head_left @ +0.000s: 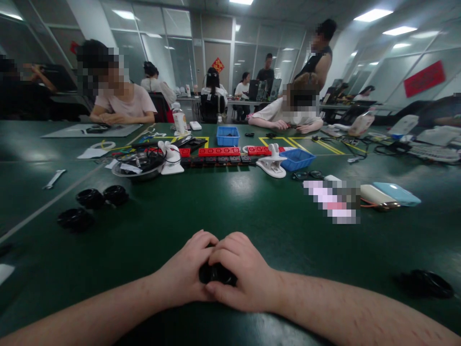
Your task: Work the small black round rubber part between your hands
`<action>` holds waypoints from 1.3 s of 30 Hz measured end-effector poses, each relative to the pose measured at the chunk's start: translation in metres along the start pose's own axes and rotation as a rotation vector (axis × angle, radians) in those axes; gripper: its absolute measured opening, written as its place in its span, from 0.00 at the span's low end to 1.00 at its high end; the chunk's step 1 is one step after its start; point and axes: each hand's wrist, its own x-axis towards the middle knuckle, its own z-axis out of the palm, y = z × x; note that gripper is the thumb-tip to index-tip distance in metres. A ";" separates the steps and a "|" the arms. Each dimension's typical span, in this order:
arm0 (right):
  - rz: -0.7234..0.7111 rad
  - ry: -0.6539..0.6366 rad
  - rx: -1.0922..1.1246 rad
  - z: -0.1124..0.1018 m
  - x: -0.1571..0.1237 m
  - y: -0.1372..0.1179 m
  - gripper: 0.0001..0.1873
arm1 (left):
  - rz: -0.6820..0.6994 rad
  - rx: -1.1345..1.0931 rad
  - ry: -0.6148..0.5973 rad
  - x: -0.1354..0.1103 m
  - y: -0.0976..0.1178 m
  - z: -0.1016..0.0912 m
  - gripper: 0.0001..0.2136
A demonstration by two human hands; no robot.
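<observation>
My left hand (185, 274) and my right hand (243, 271) meet close to me on the dark green table (230, 211), both wrapped around one small black round part (216, 275). Only a sliver of the part shows between my fingers; the rest is hidden. Both forearms rest on the table. Three similar black round parts (90, 198) lie at the left, and another black round part (425, 283) lies at the right near my right forearm.
A metal bowl (139, 166), red power strips (219, 152), blue bins (227, 136), white clamps (272, 163), a wrench (54, 179), glasses (306, 175) and a phone (396, 193) sit mid-table. Several other people sit or stand at the far side.
</observation>
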 end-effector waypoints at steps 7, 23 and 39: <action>-0.149 -0.023 0.105 -0.001 0.002 -0.004 0.10 | 0.138 -0.001 -0.069 0.003 -0.005 -0.003 0.16; -0.098 0.057 0.085 -0.007 0.002 -0.006 0.17 | 0.069 0.118 -0.031 -0.002 -0.003 -0.002 0.34; -0.121 -0.036 0.120 -0.003 0.002 -0.001 0.11 | 0.113 0.031 -0.051 0.002 0.001 -0.001 0.19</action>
